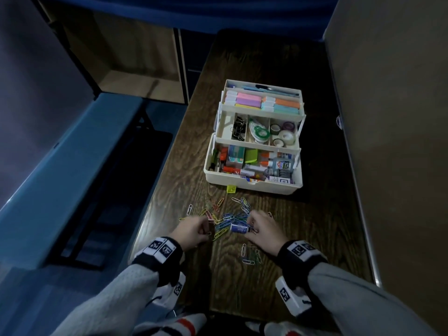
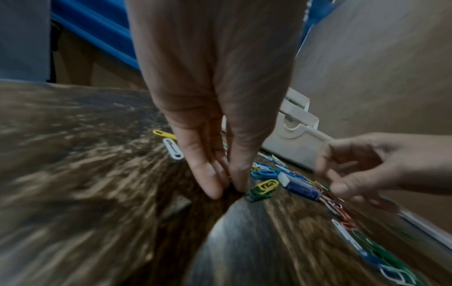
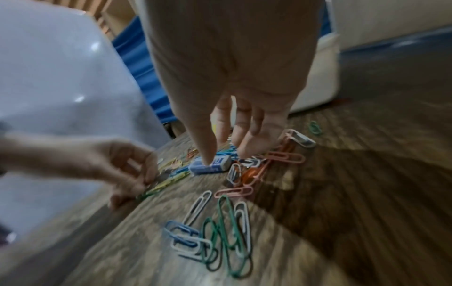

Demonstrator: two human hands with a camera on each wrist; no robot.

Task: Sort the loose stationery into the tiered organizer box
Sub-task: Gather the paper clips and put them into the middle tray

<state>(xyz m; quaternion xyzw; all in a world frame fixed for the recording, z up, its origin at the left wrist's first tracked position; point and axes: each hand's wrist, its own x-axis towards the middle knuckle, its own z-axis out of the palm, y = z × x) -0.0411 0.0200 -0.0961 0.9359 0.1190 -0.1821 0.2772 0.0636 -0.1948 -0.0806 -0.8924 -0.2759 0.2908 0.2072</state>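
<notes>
Dark wood-grain table (image 1: 278,275) fills the middle of the head view, with the tiered organizer box (image 1: 253,184) standing open above centre, its trays stocked. Coloured paper clips (image 1: 224,223) lie scattered below it. The left hand (image 1: 192,231), lower left of centre, has thumb and fingertips (image 2: 210,185) brought together at the table surface; whether they hold a clip cannot be told. The right hand (image 1: 263,230) is loosely spread, one fingertip (image 3: 208,156) touching a small blue-sleeved eraser (image 3: 211,164) among the clips.
</notes>
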